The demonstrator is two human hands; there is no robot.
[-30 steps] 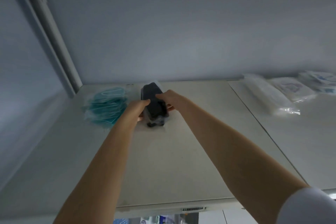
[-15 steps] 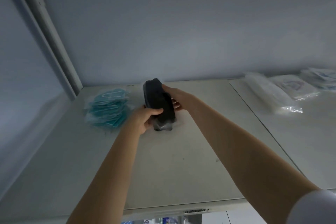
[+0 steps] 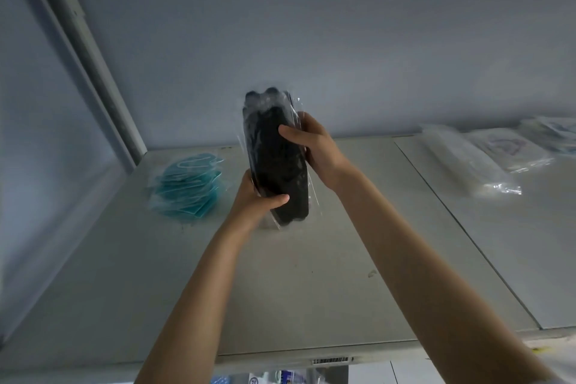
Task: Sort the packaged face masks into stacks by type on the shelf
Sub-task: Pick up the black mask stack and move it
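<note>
Shelf: a wide pale grey metal shelf board [image 3: 280, 290] runs out in front of you, with a seam splitting it from a second panel on your right.
Right-side packs: clear plastic packets of white masks [image 3: 467, 162] lie flat on that right panel, well apart from your hands, and are too blurred to count.
Black bundle: you've got the stack of black face masks in clear plastic wrap [image 3: 274, 159] stood on end and leaning slightly left. Its top is against the back wall in view and its bottom is down by the shelf; whether it touches the board, I can't tell.
Teal pile: a loose heap of teal masks in clear wrappers [image 3: 190, 187] lies on the shelf just left of the bundle.
Right hand: your right hand [image 3: 314, 146] clasps the bundle's upper right side, thumb across the front.
Left hand: your left hand [image 3: 255, 199] grips the lower left edge, thumb pressed over the front, so the bundle sits between both palms.
Label: a small barcode sticker [image 3: 332, 360] sits on the shelf's front lip.
</note>
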